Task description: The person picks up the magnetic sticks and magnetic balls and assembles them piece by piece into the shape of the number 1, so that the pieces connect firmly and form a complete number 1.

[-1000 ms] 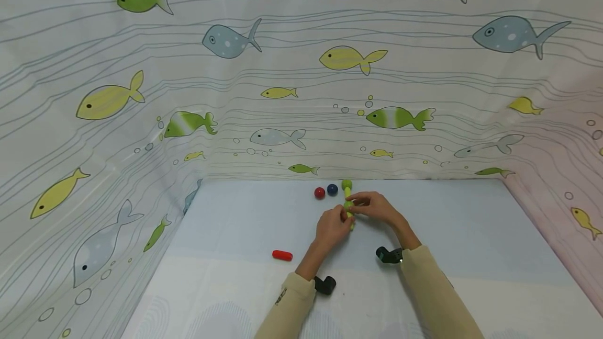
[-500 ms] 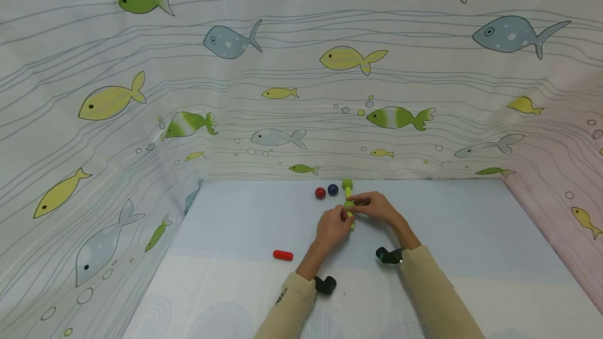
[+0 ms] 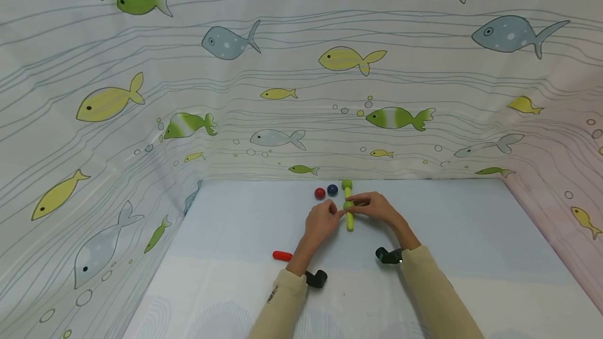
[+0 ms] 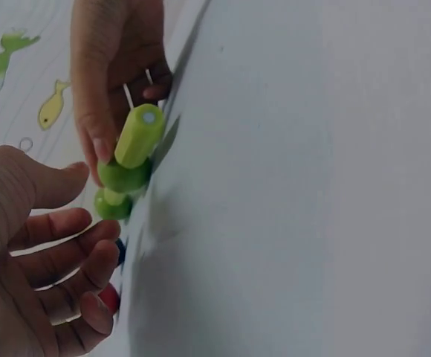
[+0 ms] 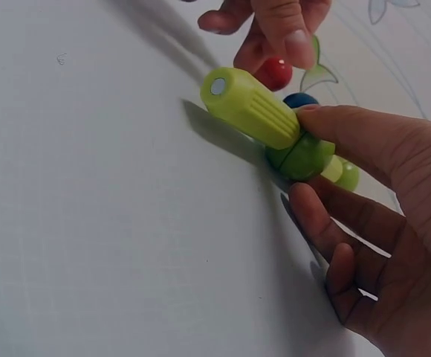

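A chain of magnetic rods and balls lies on the table, pointing away from me: a near yellow-green rod (image 3: 350, 222), a middle green ball (image 5: 301, 158), another rod, and a far green ball (image 3: 347, 184). My right hand (image 3: 375, 206) pinches the middle ball between thumb and fingers, as the right wrist view shows. Close by on the left, my left hand (image 3: 322, 221) holds nothing. Its fingers are loosely bent and apart from the rod in the left wrist view. The near rod's end shows a round silvery disc.
A red ball (image 3: 320, 193) and a dark blue ball (image 3: 332, 189) sit left of the far green ball. Nearer me lies a red rod (image 3: 282, 256), partly behind my left wrist. A fish-patterned sheet (image 3: 292, 114) rises at the table's back edge.
My left hand has let go of the near rod and moved a little to the left. My right hand stays on the middle ball, and the chain has not visibly moved.
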### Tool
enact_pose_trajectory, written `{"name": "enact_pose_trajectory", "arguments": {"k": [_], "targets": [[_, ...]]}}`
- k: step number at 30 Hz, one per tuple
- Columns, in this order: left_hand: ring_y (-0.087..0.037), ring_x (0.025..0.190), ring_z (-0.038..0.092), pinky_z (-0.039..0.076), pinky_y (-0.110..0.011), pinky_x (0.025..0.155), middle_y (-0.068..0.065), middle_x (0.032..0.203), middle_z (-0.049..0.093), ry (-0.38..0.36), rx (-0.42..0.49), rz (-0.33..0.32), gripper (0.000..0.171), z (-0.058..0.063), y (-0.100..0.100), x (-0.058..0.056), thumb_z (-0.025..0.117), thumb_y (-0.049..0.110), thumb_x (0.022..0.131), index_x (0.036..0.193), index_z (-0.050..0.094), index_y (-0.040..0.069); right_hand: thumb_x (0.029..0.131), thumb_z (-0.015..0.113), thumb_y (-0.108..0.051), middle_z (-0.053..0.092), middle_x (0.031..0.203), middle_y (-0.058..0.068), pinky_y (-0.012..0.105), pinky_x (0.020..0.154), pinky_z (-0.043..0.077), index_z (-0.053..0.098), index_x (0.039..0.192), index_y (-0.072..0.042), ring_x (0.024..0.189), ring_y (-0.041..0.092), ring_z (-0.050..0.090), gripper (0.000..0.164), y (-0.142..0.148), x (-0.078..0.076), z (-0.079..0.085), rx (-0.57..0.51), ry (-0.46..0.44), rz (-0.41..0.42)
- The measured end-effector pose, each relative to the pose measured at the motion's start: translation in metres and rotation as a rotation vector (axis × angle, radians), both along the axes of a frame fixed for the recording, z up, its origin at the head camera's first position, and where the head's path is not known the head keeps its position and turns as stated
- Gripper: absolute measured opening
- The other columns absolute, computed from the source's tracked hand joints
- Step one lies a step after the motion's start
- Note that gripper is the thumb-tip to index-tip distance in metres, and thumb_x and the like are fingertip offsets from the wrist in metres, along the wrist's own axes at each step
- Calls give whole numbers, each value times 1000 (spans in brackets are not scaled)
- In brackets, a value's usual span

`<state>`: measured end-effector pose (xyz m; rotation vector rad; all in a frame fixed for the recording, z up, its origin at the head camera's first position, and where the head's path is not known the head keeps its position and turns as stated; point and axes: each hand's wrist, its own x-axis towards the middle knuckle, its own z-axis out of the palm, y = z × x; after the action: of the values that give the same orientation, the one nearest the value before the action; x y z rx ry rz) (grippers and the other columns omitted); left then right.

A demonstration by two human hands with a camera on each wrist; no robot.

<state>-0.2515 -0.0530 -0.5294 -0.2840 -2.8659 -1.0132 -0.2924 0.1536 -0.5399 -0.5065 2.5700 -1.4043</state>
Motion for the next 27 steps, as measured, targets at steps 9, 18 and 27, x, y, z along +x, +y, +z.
{"name": "enact_pose_trajectory", "arguments": {"k": [9,18,27], "targets": [[-14,71,54,46,-26,64,1,82,64,2,19,53,25,6,-17,-9,73,34,91,90,62,12,87,77,-28,70,115,4,45,89,51,73,118,-15,105,23,64,34,-1,1,0,-9,-17,-6],[-16,76,58,46,-30,65,-1,84,66,29,47,91,26,4,-28,-21,74,33,89,92,64,8,87,77,-31,69,115,3,44,90,50,73,119,-16,106,22,64,36,-1,1,-2,-16,-17,1],[-16,75,58,47,-30,67,-1,84,66,36,42,108,27,3,-34,-25,76,33,88,90,64,8,87,76,-33,70,114,2,43,89,51,72,121,-16,105,22,64,37,1,2,-1,-5,-9,6]]}}
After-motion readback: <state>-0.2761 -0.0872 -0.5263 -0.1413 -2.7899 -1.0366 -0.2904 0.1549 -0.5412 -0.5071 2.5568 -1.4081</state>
